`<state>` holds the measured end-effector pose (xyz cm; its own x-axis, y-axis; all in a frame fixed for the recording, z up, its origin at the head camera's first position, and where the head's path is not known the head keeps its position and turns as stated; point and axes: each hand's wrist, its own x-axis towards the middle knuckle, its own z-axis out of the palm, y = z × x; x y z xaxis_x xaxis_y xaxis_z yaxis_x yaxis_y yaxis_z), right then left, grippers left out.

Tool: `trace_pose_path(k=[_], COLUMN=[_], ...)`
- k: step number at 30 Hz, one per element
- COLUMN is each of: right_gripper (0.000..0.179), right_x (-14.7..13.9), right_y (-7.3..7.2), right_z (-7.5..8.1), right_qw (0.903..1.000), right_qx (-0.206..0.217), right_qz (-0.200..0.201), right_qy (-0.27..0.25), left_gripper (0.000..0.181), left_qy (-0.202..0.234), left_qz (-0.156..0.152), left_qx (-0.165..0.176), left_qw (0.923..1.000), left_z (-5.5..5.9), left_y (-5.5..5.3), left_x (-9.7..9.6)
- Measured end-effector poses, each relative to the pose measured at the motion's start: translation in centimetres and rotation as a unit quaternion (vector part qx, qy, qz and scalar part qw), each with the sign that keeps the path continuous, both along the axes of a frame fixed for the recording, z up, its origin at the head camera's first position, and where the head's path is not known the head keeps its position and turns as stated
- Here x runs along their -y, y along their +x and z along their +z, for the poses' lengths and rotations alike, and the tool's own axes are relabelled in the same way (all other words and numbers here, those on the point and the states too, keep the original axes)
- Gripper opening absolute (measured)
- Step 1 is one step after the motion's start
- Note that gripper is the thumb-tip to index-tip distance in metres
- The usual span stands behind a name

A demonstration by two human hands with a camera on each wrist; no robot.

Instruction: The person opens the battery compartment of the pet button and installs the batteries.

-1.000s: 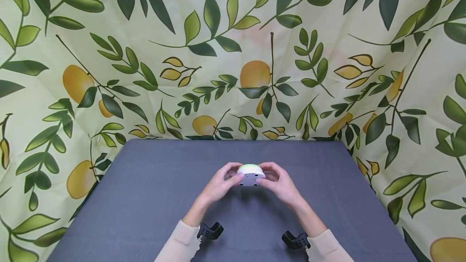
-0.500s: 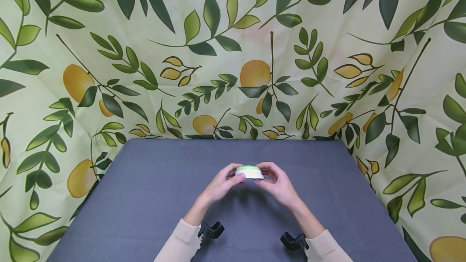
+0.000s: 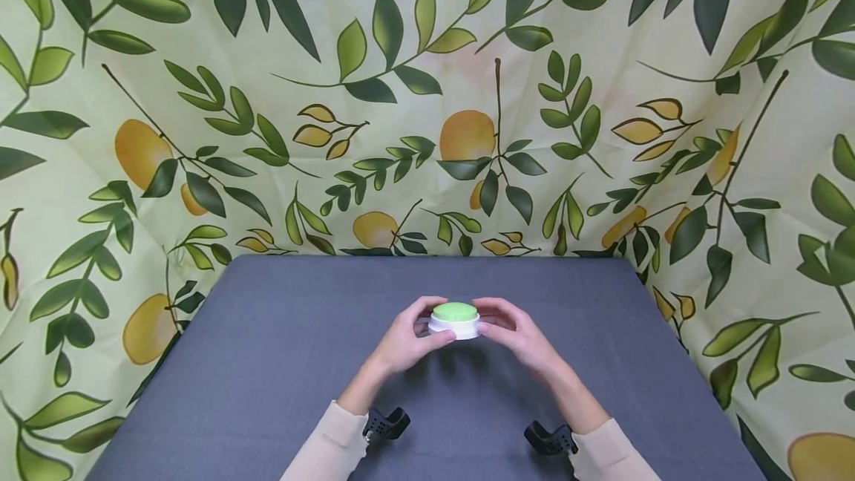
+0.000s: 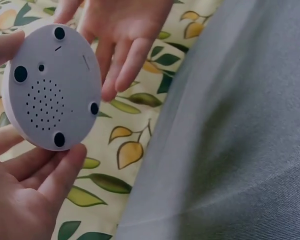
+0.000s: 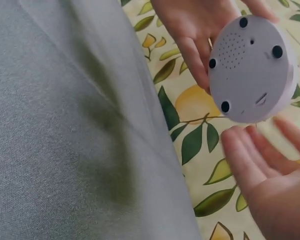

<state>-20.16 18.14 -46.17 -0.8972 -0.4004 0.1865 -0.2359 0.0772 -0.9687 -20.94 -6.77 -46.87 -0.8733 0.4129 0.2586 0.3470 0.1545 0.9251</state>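
A round push button [image 3: 455,312] with a green domed top and white base is held above the table, green side up. My left hand [image 3: 409,338] grips its left edge, thumb in front and fingers behind. In the left wrist view the underside [image 4: 65,90] shows black round feet and a patch of small holes. My right hand [image 3: 517,336] is close around the right edge, fingers spread and loosely bent. In the right wrist view, narrow gaps separate the right fingers [image 5: 240,150] from the rim of the base.
A table with a dark grey-blue cloth [image 3: 300,362] lies beneath the hands. Patterned fabric with leaves and fruit [image 3: 401,132] rises behind it and at both sides. Black wrist cameras [image 3: 387,423] are worn on both wrists.
The push button has tilted from showing its underside to showing its green top. My right hand has loosened and shifted slightly right; the left keeps its grip.
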Motion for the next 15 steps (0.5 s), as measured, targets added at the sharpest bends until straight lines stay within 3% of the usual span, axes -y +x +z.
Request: trace_pose_path(k=[4,15], right_gripper=[0.057,0.063], right_x=[0.48,0.95], right_y=[-0.16,-0.87], right_z=[0.1,-0.71], right_qw=[0.9993,0.9984], right_qx=[0.034,0.012], right_qz=[0.004,-0.024], right_qy=[0.014,0.05], left_gripper=[0.06,0.067], left_qy=[-0.009,-0.02], left_qz=[0.002,-0.014], left_qx=[-0.019,-0.012], left_qw=[0.9998,0.9996], left_z=[-0.24,-0.92], left_y=[0.02,-0.76], left_x=[-0.17,-0.2])
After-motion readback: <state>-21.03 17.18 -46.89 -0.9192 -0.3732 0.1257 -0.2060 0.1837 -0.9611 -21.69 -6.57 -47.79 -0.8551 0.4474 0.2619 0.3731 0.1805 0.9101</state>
